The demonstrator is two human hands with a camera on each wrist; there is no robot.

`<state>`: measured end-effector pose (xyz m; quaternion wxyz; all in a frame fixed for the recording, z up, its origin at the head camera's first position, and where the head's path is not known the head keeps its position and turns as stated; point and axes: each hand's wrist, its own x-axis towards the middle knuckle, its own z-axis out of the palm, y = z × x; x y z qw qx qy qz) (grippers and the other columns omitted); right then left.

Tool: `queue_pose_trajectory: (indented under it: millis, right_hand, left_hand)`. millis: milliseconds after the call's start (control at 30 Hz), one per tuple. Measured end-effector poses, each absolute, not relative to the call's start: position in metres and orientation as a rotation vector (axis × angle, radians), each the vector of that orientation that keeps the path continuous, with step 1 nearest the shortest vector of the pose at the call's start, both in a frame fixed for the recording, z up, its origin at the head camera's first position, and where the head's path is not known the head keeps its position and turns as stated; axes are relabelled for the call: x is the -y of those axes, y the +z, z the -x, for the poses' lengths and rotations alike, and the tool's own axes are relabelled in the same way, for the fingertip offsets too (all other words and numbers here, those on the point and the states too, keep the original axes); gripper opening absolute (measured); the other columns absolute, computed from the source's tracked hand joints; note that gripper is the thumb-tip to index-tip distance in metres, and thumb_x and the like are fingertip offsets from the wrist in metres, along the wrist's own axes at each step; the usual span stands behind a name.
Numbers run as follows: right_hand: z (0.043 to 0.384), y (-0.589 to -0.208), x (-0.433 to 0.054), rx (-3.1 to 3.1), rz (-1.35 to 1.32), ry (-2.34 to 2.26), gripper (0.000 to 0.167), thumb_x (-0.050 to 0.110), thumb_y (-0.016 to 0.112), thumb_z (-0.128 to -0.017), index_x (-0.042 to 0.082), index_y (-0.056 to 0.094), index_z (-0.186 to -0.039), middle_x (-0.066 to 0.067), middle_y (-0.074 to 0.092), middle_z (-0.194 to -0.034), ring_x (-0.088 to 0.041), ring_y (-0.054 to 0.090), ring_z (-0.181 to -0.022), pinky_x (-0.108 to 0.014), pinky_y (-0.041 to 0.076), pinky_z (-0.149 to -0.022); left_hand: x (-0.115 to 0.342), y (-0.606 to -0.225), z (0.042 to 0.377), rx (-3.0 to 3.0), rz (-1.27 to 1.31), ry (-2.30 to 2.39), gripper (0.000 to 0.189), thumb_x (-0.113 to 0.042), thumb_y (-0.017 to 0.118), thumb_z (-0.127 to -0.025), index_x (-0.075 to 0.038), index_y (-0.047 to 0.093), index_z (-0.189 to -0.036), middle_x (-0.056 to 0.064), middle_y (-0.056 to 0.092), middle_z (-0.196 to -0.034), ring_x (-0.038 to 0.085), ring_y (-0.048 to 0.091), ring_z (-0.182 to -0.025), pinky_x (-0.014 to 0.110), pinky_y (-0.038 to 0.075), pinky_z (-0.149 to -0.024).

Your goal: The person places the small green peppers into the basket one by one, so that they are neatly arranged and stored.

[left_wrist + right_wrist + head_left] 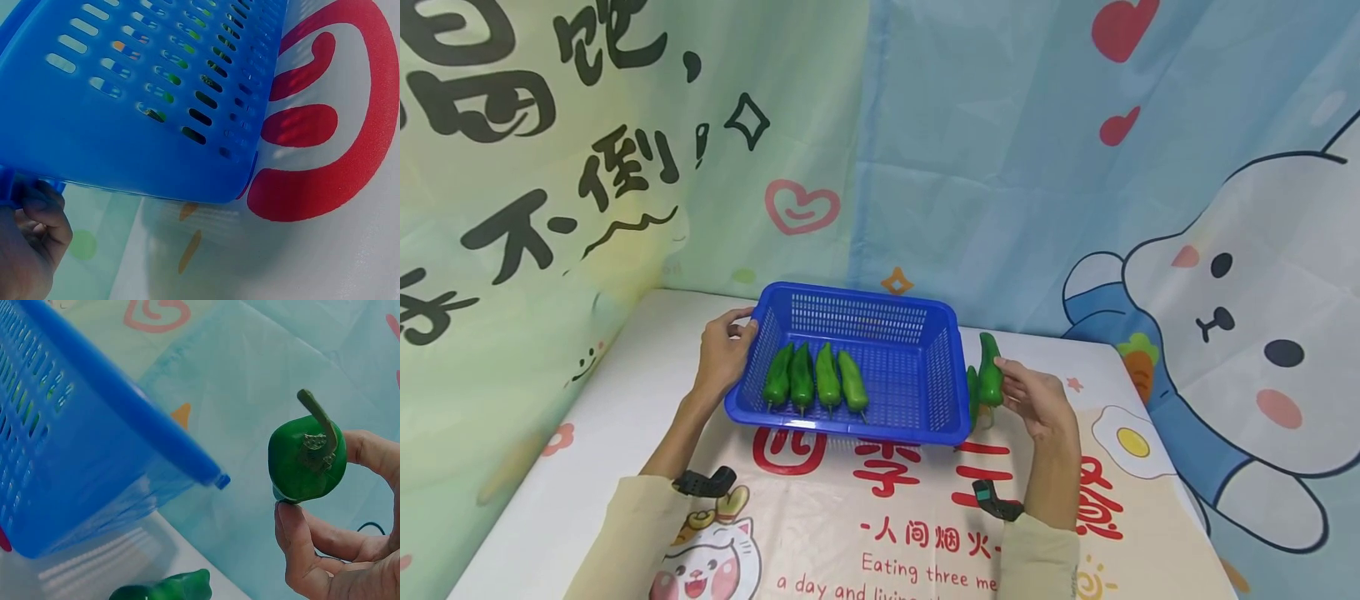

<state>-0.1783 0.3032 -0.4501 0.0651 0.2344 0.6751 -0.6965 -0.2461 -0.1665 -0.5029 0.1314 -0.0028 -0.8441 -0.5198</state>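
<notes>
A blue plastic basket point(880, 427) with slotted sides stands in the middle of the head view, and several green peppers point(802, 379) lie side by side in its left half. At its left rim, my left hand point(722, 354) grips the edge with curled fingers, as the left wrist view also shows at the rim point(31, 184). Just outside the basket's right side, my right hand point(1037, 402) pinches a green pepper point(991, 375) between thumb and fingers. Its stem end faces the camera in the right wrist view. Below it, another green pepper point(972, 393) lies on the table, partly hidden by the basket.
A printed cloth point(850, 517) with red characters and cartoon figures covers the table. Behind the basket hangs a pale blue-green backdrop curtain point(970, 208) with hearts and a white cartoon animal. Black straps with small devices point(997, 500) sit on both wrists.
</notes>
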Motion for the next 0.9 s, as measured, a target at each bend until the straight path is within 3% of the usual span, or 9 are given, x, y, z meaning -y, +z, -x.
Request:
queue_pose_trajectory:
  millis: [267, 533, 667, 800, 900]
  right_hand:
    - [0.182, -0.441, -0.293, -2.063, -0.675, -2.069, 0.066, 0.039, 0.081, -0.099, -0.003, 0.054, -0.142, 0.012, 0.076, -0.089, -0.006, 0.075, -0.088, -0.020, 0.061, -0.082]
    - [0.186, -0.436, -0.280, -2.053, -0.641, -2.084, 0.049, 0.035, 0.083, -0.098, 0.002, 0.065, -0.131, 0.012, 0.079, -0.085, -0.005, 0.078, -0.085, -0.020, 0.061, -0.082]
    - [0.187, -0.436, -0.274, -2.081, -0.613, -2.077, 0.042, 0.033, 0.083, -0.099, 0.003, 0.069, -0.124, 0.011, 0.079, -0.083, -0.006, 0.078, -0.084, -0.023, 0.060, -0.089]
    - [0.189, -0.435, -0.268, -2.123, -0.603, -2.020, 0.055, 0.036, 0.084, -0.098, -0.001, 0.067, -0.134, 0.012, 0.079, -0.086, -0.006, 0.077, -0.087, -0.032, 0.056, -0.101]
    - [0.191, -0.435, -0.263, -2.139, -0.590, -1.991, 0.064, 0.038, 0.084, -0.097, -0.004, 0.064, -0.141, 0.012, 0.079, -0.089, -0.007, 0.076, -0.089, -0.031, 0.056, -0.101]
  left_hand:
    - [0.166, -0.501, 0.247, 2.457, 0.004, -1.513, 0.040, -0.016, 0.058, -0.113, 0.004, 0.064, -0.146, 0.031, 0.076, -0.100, 0.015, 0.068, -0.070, 0.018, 0.051, -0.058]
    - [0.165, -0.499, 0.247, 2.461, 0.011, -1.509, 0.041, -0.017, 0.057, -0.113, 0.004, 0.064, -0.147, 0.031, 0.076, -0.102, 0.018, 0.071, -0.073, 0.017, 0.051, -0.060]
    - [0.166, -0.501, 0.248, 2.457, 0.018, -1.519, 0.040, -0.017, 0.057, -0.113, 0.004, 0.064, -0.147, 0.030, 0.076, -0.101, 0.013, 0.069, -0.070, 0.018, 0.051, -0.059]
    - [0.167, -0.504, 0.250, 2.446, 0.019, -1.531, 0.039, -0.015, 0.058, -0.112, 0.003, 0.065, -0.146, 0.029, 0.076, -0.098, 0.006, 0.066, -0.067, 0.018, 0.050, -0.058]
    - [0.168, -0.503, 0.249, 2.434, 0.013, -1.531, 0.039, -0.014, 0.059, -0.111, 0.004, 0.066, -0.145, 0.029, 0.076, -0.096, 0.004, 0.065, -0.066, 0.017, 0.049, -0.058]
